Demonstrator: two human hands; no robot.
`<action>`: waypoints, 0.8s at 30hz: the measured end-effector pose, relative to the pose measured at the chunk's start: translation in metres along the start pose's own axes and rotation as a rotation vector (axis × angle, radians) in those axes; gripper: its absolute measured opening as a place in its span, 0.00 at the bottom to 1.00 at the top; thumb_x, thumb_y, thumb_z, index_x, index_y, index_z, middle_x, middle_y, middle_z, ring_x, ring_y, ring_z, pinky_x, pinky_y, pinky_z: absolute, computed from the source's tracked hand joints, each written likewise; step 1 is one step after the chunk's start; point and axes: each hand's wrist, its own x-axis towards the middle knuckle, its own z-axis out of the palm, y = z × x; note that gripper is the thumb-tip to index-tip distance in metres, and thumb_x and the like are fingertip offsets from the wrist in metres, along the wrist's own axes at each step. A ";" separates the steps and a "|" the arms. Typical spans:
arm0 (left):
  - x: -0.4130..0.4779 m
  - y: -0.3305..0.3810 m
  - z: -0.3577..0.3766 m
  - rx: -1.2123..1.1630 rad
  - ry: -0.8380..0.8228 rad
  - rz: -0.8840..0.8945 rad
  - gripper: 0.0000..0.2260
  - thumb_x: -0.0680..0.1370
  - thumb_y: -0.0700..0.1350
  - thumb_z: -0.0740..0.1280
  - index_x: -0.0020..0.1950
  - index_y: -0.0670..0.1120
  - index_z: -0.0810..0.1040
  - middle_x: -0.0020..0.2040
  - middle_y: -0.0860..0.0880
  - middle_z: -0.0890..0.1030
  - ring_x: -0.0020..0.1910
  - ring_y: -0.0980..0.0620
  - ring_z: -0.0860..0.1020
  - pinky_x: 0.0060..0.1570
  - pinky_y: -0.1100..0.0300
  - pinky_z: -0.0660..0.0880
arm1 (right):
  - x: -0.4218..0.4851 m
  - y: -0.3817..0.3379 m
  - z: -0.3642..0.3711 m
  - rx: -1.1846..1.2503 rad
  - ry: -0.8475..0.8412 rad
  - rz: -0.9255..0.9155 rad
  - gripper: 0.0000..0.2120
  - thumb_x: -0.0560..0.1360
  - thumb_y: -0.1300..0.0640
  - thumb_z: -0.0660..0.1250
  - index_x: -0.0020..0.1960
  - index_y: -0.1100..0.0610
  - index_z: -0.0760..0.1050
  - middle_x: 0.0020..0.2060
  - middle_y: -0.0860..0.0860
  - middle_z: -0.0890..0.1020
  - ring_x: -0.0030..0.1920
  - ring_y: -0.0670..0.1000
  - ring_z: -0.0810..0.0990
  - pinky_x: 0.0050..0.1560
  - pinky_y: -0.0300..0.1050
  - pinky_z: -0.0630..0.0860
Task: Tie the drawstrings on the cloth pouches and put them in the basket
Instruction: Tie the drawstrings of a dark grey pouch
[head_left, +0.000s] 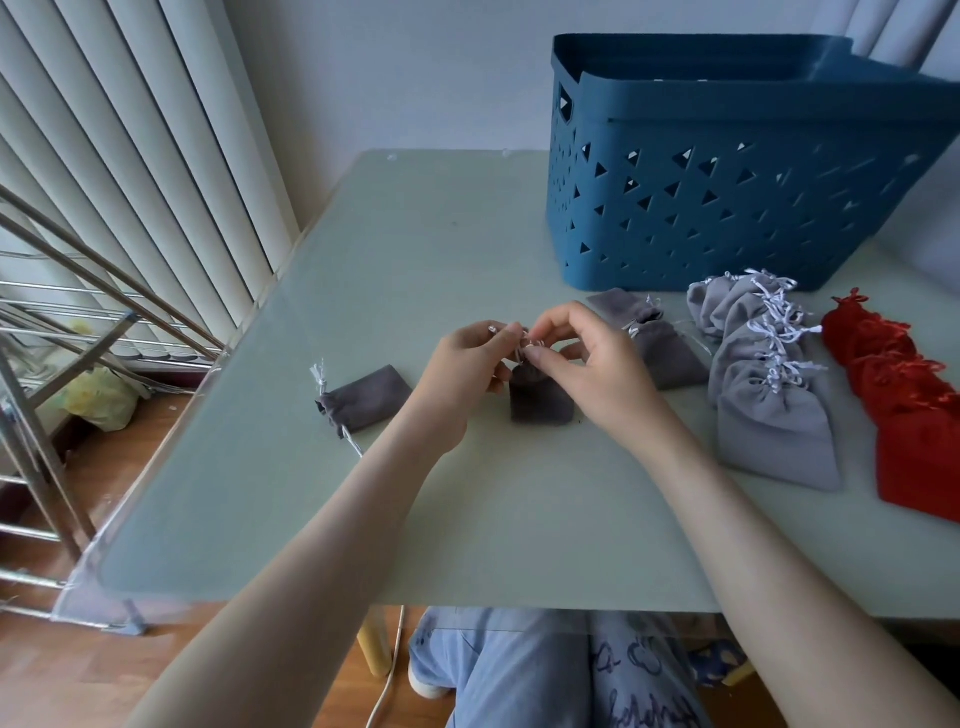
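A spare pouch (366, 397) lies on the table (415, 234), well left of the basket (727, 208). Front-left of the basket, the left hand (462, 379) pinches one part of the drawstring (522, 349). The right hand (592, 369) pinches another. The worked pouch (540, 402) rests on the table beneath both hands. Grey pouches (774, 405) and red pouches (909, 426) lie in front of the basket. Risk: an uneven pull may slip the cord from the fingertips. The knot would stay slack and could open in the basket.
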 end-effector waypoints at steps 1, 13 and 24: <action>0.000 0.000 0.000 0.003 -0.003 0.002 0.10 0.80 0.45 0.62 0.41 0.46 0.78 0.38 0.50 0.77 0.31 0.56 0.71 0.36 0.62 0.68 | 0.000 0.000 0.000 -0.007 0.002 -0.002 0.07 0.74 0.63 0.69 0.44 0.52 0.75 0.39 0.42 0.79 0.44 0.40 0.77 0.45 0.37 0.73; 0.000 -0.001 0.001 0.028 0.022 0.001 0.11 0.81 0.46 0.62 0.40 0.46 0.78 0.39 0.50 0.78 0.30 0.55 0.70 0.36 0.62 0.69 | 0.002 0.013 0.001 -0.154 0.152 -0.095 0.03 0.80 0.60 0.59 0.47 0.56 0.67 0.41 0.47 0.75 0.40 0.44 0.74 0.41 0.29 0.68; -0.002 -0.002 0.007 0.496 0.363 0.291 0.13 0.80 0.47 0.61 0.37 0.45 0.76 0.39 0.45 0.80 0.37 0.48 0.77 0.39 0.57 0.68 | 0.014 0.006 -0.009 0.413 0.341 0.319 0.09 0.83 0.61 0.51 0.45 0.57 0.66 0.41 0.53 0.79 0.33 0.48 0.83 0.37 0.43 0.80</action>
